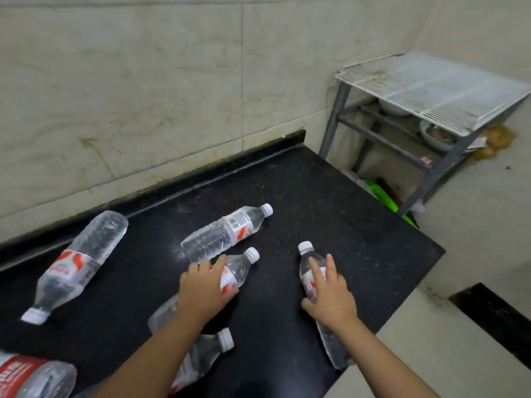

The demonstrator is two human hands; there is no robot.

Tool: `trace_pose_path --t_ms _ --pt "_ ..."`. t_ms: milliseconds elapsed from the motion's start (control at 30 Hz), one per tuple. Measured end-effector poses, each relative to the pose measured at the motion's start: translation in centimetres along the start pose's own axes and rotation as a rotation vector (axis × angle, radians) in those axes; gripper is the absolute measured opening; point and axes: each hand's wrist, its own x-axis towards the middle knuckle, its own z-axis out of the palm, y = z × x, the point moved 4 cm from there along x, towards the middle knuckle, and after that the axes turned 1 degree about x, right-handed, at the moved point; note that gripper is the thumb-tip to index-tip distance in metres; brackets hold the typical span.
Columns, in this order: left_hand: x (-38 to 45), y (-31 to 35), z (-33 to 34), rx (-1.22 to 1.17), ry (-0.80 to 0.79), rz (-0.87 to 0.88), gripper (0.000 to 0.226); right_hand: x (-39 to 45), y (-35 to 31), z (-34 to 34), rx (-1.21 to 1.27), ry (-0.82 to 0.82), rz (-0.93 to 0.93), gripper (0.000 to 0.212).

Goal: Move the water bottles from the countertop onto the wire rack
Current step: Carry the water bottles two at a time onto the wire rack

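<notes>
Currently at pick-up stage: left hand (205, 285) curled around the middle bottle (238, 271), right hand (330, 297) laid over the right-hand bottle (309, 268) with fingers mostly straight, not yet wrapped. All bottles lying flat on the black bench (330, 196); none on the wire rack (436, 90), which stands well apart past the bench's far right corner. Next: close right fingers round the body, lift both clear, carry right to rack top, set down across the wires to stop rolling.

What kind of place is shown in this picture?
Probably a home kitchen or utility corner: a black speckled stone countertop against beige tiled walls, and a grey metal-framed white wire rack with bowls stored beneath.
</notes>
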Motion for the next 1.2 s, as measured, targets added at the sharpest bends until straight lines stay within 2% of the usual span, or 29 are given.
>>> trace_pose_path --t_ms 67,200,367,467,600,833,1000,1200 --pt "0.2 -0.2 0.0 -0.06 -0.066 -0.072 0.072 -0.1 -0.7 0.3 -0.065 0.048 0.069 0.077" --pt "0.4 0.0 1.0 -0.05 -0.056 -0.043 0.072 0.2 -1.5 1.2 -0.166 0.069 0.112 0.072" --pt "-0.1 0.5 0.7 0.023 -0.038 -0.029 0.069 0.2 -1.0 0.7 -0.127 0.079 0.1 0.071" --pt "-0.2 1.1 0.0 0.014 -0.08 -0.025 0.071 0.1 -0.5 0.1 -0.08 0.073 0.073 0.071" --pt "0.7 3.9 -2.6 -0.063 0.035 0.003 0.071 -0.7 0.8 -1.0 -0.021 0.125 0.025 0.07" --pt "4.3 15.8 -9.4 -0.115 0.213 0.071 0.071 -1.2 6.8 -8.8 0.176 0.394 -0.009 0.072" --pt "6.2 27.3 -14.0 -0.254 0.327 0.096 0.072 -1.1 14.8 -17.9 0.315 0.672 -0.063 0.071" --pt "8.8 40.1 -20.6 -0.457 0.531 0.105 0.073 -1.1 25.5 -28.5 0.449 0.887 -0.195 0.076"
